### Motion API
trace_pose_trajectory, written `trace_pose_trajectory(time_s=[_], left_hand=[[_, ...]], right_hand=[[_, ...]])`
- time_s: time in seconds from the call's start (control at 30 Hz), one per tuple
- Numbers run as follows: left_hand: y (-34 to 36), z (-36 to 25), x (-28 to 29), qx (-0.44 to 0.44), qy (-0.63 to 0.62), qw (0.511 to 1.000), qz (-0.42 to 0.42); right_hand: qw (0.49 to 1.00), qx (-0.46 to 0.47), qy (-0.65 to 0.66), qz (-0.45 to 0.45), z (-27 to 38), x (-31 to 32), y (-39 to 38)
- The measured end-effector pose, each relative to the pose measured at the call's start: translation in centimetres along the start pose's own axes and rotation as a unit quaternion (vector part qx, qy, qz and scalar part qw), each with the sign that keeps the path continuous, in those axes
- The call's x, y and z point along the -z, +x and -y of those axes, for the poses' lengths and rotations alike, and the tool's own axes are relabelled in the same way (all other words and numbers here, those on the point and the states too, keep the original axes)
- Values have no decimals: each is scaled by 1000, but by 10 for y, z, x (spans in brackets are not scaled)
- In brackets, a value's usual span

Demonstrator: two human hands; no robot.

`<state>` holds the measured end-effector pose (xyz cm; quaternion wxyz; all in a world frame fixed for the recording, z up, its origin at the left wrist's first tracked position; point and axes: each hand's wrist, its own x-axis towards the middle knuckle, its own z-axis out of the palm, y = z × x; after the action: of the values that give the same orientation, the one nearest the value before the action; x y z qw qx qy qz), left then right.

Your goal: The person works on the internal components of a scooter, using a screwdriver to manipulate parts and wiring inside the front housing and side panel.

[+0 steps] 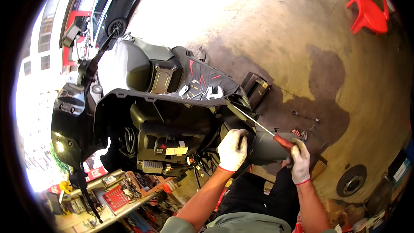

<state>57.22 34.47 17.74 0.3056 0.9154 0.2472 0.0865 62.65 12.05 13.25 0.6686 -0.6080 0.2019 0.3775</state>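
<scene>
My right hand (299, 164), in a white glove, grips the red-brown handle of a long screwdriver (282, 141). Its shaft reaches up-left to the edge of the scooter's dark front body panel (241, 103). My left hand (233, 149), also gloved, is curled beside the opened front of the scooter; what it holds, if anything, is hidden. Inside that opening are a black housing (157, 140) with a pale label, a finned metal part (149, 166) and loose wires (199, 166). Small loose parts (209, 92) lie on the footboard above.
A workbench (116, 215) with tools runs along the lower left. A red plastic chair (368, 9) stands at the upper right. A wheel (351, 180) lies on the concrete floor at the right, near assorted clutter. A dark car (127, 0) is at the upper left.
</scene>
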Motion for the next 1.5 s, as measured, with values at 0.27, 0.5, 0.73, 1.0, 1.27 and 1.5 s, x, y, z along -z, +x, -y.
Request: trace_pose_trajectory(time_s=[0.27, 0.5, 0.73, 1.0, 1.27, 1.5], left_hand=[[2, 5, 3, 8, 2, 1000, -29], [-3, 13, 8, 6, -14, 999, -35], [-4, 16, 11, 24, -30, 998, -45], [-6, 21, 13, 58, -51, 997, -20], [-7, 27, 6, 50, -87, 993, -62], [-6, 30, 7, 44, -110, 990, -77]], right_hand=[[996, 56, 65, -9, -18, -11, 7], [989, -48, 136, -33, -7, -16, 1], [944, -228, 237, 36, -34, 41, 22], [985, -140, 102, 21, -17, 17, 10], [991, -64, 114, 14, -14, 2, 1], [962, -152, 194, -119, -1, -34, -4]])
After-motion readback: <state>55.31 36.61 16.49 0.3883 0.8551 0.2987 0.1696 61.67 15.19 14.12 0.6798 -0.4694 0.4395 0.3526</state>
